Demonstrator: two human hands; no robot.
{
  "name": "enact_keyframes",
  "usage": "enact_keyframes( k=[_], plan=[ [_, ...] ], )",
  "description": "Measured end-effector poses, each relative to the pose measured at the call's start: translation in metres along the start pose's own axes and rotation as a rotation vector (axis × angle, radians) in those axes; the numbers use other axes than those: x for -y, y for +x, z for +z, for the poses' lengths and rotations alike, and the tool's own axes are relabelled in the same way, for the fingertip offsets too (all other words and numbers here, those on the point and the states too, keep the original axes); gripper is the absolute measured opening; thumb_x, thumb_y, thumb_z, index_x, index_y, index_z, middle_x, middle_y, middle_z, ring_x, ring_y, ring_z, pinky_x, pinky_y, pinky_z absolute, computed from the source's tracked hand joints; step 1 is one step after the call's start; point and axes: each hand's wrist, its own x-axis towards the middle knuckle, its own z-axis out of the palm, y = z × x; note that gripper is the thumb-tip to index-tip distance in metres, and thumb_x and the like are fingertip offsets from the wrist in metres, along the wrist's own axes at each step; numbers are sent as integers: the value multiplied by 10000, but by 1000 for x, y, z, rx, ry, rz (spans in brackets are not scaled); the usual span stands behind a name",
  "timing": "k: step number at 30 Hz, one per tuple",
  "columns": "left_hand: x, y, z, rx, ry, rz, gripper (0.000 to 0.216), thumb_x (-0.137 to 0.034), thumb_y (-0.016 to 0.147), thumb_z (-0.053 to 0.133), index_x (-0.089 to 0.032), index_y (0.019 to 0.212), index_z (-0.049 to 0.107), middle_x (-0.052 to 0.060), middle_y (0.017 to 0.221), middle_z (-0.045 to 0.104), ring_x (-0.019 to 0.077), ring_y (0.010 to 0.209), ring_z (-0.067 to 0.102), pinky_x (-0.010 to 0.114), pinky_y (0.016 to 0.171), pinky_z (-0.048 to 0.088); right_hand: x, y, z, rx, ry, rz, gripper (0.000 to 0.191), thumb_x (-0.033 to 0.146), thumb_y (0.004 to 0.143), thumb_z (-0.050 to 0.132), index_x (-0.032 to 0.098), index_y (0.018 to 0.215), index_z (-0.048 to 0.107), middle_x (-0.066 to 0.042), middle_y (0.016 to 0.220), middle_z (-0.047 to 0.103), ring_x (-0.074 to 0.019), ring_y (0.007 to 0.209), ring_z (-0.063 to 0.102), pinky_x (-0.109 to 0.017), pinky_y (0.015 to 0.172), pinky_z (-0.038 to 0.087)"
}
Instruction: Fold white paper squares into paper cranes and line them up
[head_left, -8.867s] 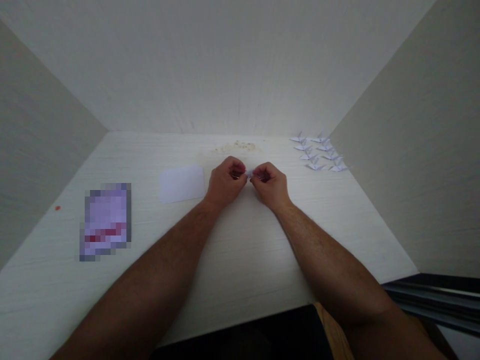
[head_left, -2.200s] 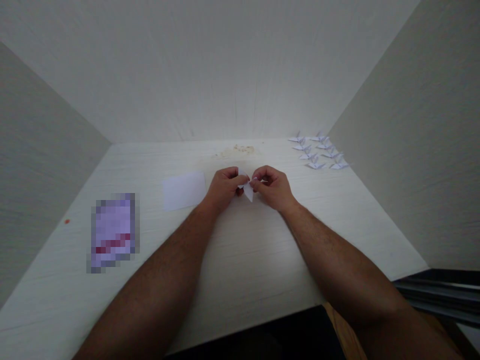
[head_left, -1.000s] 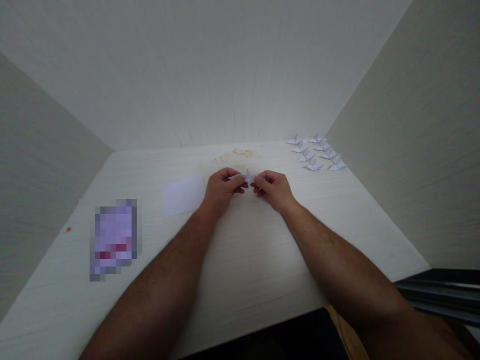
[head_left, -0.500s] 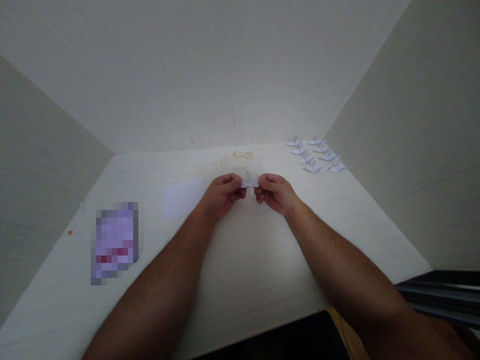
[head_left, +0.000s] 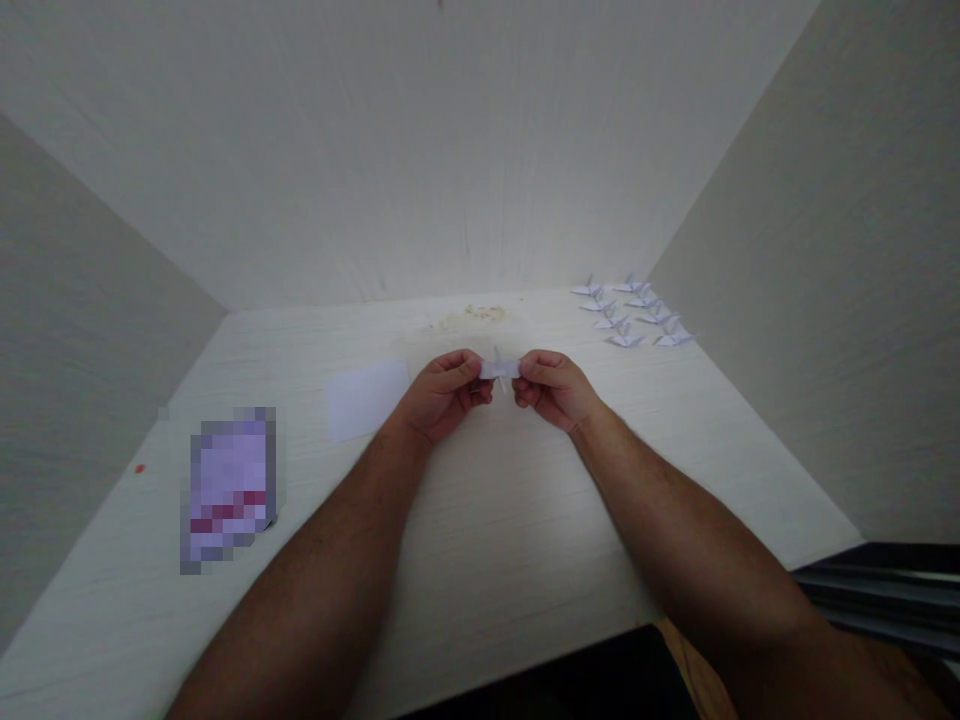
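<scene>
A small white paper crane is held up between my two hands near the middle of the view. My left hand pinches its left wing between thumb and fingers. On the other side, my right hand pinches the right wing in the same way. The wings are stretched out sideways, and narrow points stick out above and below the middle. The fingertips cover the wing ends. White paper lies flat on the table, just left of my left hand and partly hidden by it.
Several folded paper cranes stand in two rows at the back right of the white table. A blurred-out purple item lies at the left, with a small red bit beyond it. Brownish stains mark the back. Walls enclose three sides.
Both hands keep their pinch on the crane. The right hand has shifted very slightly to the right, and the wings look a little more spread. The view has tilted slightly.
</scene>
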Motion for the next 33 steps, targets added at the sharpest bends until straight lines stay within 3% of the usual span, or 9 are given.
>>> enact_keyframes(
  k=[4,10,25,33],
  plan=[
    [2,2,1,-54,28,15,352,-347,657,882,-158,768,606,-8,644,644,89,493,562,210,490,461,1,0,1,-20,30,-48,348,395,627,883,186,652,606,47,542,597,-76,462,501,-215,464,441],
    [2,2,2,-96,24,-4,346,-335,651,879,-151,695,589,-9,581,613,73,456,517,196,468,433,-1,1,-1,-12,62,-63,328,374,648,869,187,659,600,48,541,588,-82,464,505,-216,465,428],
    [-3,-2,2,-40,-36,7,393,-356,651,881,-158,653,542,0,583,614,70,467,505,211,503,414,2,1,2,-82,37,-35,379,411,585,885,201,642,575,62,521,548,-71,449,447,-226,461,392],
    [-2,-3,-1,-2,-75,58,405,-344,641,898,-165,630,535,-23,529,568,76,491,503,198,501,401,3,0,0,-33,71,-27,387,433,599,877,202,651,571,50,517,568,-85,452,477,-233,466,402]
  ],
)
